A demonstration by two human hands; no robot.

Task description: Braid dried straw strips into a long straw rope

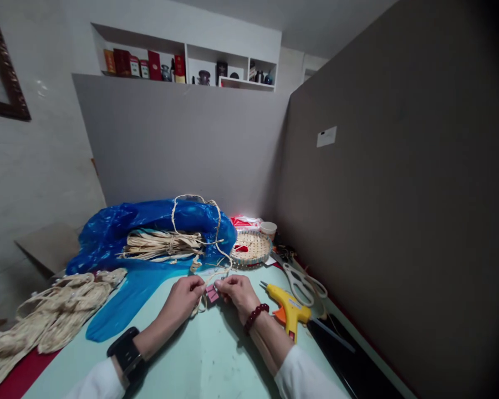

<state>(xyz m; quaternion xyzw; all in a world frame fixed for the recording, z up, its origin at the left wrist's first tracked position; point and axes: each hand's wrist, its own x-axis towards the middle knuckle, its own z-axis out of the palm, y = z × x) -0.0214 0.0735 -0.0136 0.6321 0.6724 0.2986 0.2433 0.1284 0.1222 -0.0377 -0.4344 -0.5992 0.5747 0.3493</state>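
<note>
My left hand (186,295) is closed in a pinch on a pale raffia cord (219,221). The cord loops up from my fingers over the blue bag, and a short tail of it hangs below my left hand. Close beside it, my right hand (238,292) is also pinched shut, thumb against forefinger; what lies between those fingertips is too small to make out. A small pink piece (212,293) with dividing lines shows between the two hands, near both sets of fingertips. Whether either hand touches it I cannot tell.
A yellow glue gun (290,310) and white-handled scissors (299,284) lie to the right. Behind are a round woven tray (253,247), a paper cup (268,229) and a blue plastic bag (108,233) with a raffia bundle (162,244). Braided straw pieces (66,310) lie left.
</note>
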